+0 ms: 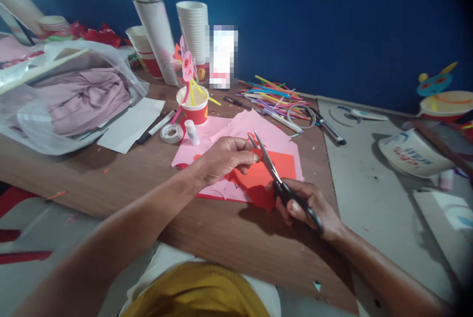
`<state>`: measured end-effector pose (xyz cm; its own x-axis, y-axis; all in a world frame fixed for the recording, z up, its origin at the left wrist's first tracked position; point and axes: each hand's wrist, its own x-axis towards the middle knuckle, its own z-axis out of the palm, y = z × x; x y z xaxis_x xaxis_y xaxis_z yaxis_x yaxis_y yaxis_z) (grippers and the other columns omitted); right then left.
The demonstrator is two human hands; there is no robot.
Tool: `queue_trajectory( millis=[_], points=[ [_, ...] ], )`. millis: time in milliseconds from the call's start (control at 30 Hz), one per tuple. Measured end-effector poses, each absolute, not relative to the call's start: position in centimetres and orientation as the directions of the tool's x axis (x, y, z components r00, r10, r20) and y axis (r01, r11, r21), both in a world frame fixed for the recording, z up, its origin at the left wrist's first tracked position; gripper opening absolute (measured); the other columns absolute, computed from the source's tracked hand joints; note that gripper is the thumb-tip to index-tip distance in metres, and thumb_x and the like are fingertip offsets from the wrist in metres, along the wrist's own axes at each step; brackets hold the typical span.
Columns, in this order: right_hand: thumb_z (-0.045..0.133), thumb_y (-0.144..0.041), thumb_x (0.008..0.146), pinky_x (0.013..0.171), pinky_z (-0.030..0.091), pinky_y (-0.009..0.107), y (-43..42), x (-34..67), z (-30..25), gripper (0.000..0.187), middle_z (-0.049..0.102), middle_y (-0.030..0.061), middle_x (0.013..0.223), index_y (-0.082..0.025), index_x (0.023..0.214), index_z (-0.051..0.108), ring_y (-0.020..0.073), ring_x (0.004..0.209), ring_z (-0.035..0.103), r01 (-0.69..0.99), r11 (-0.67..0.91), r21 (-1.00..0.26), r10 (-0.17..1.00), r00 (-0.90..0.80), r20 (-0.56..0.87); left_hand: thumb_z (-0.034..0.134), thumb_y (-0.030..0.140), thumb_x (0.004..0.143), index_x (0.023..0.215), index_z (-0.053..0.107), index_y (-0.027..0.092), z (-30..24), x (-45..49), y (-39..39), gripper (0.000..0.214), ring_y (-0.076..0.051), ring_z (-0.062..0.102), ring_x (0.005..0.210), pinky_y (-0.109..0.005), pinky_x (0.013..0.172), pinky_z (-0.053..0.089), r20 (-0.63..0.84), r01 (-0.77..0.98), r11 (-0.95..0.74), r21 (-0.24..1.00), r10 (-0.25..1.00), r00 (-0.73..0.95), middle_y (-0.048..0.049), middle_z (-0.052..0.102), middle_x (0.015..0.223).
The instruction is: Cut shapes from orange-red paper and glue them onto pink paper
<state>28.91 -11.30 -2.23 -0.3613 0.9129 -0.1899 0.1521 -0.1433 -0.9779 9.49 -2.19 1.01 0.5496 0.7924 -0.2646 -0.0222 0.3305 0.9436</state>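
My right hand (308, 204) grips a pair of scissors (284, 194) by its black handles. The metal blades point up and away from me and stand slightly apart. Close to the blades, my left hand (229, 154) is closed in a pinch on a small orange-red piece of paper (254, 138), partly hidden by fingers and blades. Beneath both hands lies an orange-red sheet (284, 162) on top of pink paper sheets (240, 127). A glue stick (191, 132) stands on the pink paper, left of my left hand.
Behind stands a red-and-white paper cup (195, 110) with a pink paper figure (187, 67). Pipe cleaners (273, 93), markers (283, 121) and tape rolls (172, 133) lie around. Stacked cups (192, 36) and a lit phone (223, 56) are near the blue wall; a plastic bag (136, 93) sits left.
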Motion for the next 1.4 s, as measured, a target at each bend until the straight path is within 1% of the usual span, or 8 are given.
queue_trajectory(
  millis=[167, 433, 633, 1033, 1133, 1267, 1400],
  points=[
    [0.057, -0.061, 0.072, 0.044, 0.035, 0.021, -11.17, 28.95, -2.19, 0.052, 0.048, -0.0026, 0.056, -0.013, 0.092, 0.054, 0.0089, 0.045, 0.044, 0.133, -0.151, -0.980, 0.908, -0.372, -0.191, 0.063, 0.018, 0.064, 0.065, 0.058, 0.012, 0.80, 9.54, -2.15, 0.008, -0.004, 0.050, 0.051, -0.018, 0.052, 0.041, -0.256, -0.077, 0.354, 0.932, 0.796, 0.549, 0.0024, 0.055, 0.059],
    [0.058, -0.061, 0.070, 0.042, 0.035, 0.021, -11.27, 28.87, -2.08, 0.052, 0.050, -0.0020, 0.056, -0.013, 0.090, 0.055, 0.0090, 0.044, 0.045, 0.151, -0.134, -0.979, 0.919, -0.351, -0.180, 0.063, 0.015, 0.063, 0.068, 0.060, 0.011, 0.55, 9.46, -1.94, 0.007, -0.005, 0.051, 0.050, -0.019, 0.052, 0.044, -0.257, -0.117, 0.392, 0.913, 0.773, 0.580, 0.0020, 0.056, 0.060],
    [0.058, -0.062, 0.069, 0.041, 0.035, 0.021, -11.31, 28.56, -1.92, 0.052, 0.049, -0.0020, 0.056, -0.014, 0.087, 0.055, 0.0089, 0.043, 0.044, 0.147, -0.160, -0.976, 0.923, -0.330, -0.201, 0.063, 0.013, 0.063, 0.068, 0.059, 0.011, 0.67, 9.44, -1.90, 0.007, -0.005, 0.050, 0.049, -0.021, 0.052, 0.045, -0.278, -0.135, 0.433, 0.891, 0.756, 0.592, 0.0021, 0.055, 0.058],
    [0.060, -0.061, 0.068, 0.039, 0.033, 0.021, -11.40, 28.48, -1.96, 0.049, 0.047, -0.0031, 0.053, -0.014, 0.083, 0.055, 0.0078, 0.040, 0.042, 0.157, -0.184, -0.970, 0.929, -0.295, -0.224, 0.061, 0.016, 0.066, 0.069, 0.059, 0.012, 0.65, 9.24, -1.85, 0.005, -0.005, 0.052, 0.051, -0.019, 0.053, 0.041, -0.244, -0.057, 0.345, 0.937, 0.762, 0.600, 0.0026, 0.055, 0.059],
    [0.060, -0.062, 0.068, 0.039, 0.032, 0.020, -11.42, 28.47, -1.98, 0.050, 0.046, -0.0032, 0.052, -0.014, 0.083, 0.056, 0.0078, 0.040, 0.041, 0.175, -0.196, -0.965, 0.928, -0.285, -0.240, 0.060, 0.016, 0.067, 0.068, 0.058, 0.012, 0.59, 9.18, -1.86, 0.005, -0.006, 0.052, 0.050, -0.019, 0.052, 0.040, -0.247, -0.043, 0.337, 0.940, 0.764, 0.596, 0.0025, 0.055, 0.057],
    [0.060, -0.061, 0.067, 0.037, 0.029, 0.020, -11.46, 28.49, -2.00, 0.049, 0.044, -0.0037, 0.050, -0.014, 0.079, 0.056, 0.0075, 0.038, 0.040, 0.186, -0.200, -0.962, 0.928, -0.280, -0.247, 0.060, 0.016, 0.066, 0.068, 0.058, 0.012, 0.56, 9.14, -1.84, 0.005, -0.006, 0.052, 0.050, -0.019, 0.052, 0.040, -0.246, -0.044, 0.338, 0.940, 0.762, 0.600, 0.0027, 0.055, 0.056],
    [0.062, -0.059, 0.067, 0.037, 0.029, 0.020, -11.45, 28.46, -1.98, 0.048, 0.045, -0.0038, 0.049, -0.014, 0.081, 0.057, 0.0075, 0.038, 0.040, 0.190, -0.199, -0.961, 0.930, -0.274, -0.247, 0.061, 0.016, 0.066, 0.067, 0.057, 0.012, 0.57, 9.16, -1.82, 0.006, -0.005, 0.052, 0.049, -0.019, 0.053, 0.040, -0.243, -0.047, 0.337, 0.940, 0.764, 0.598, 0.0029, 0.054, 0.055]
  ],
)
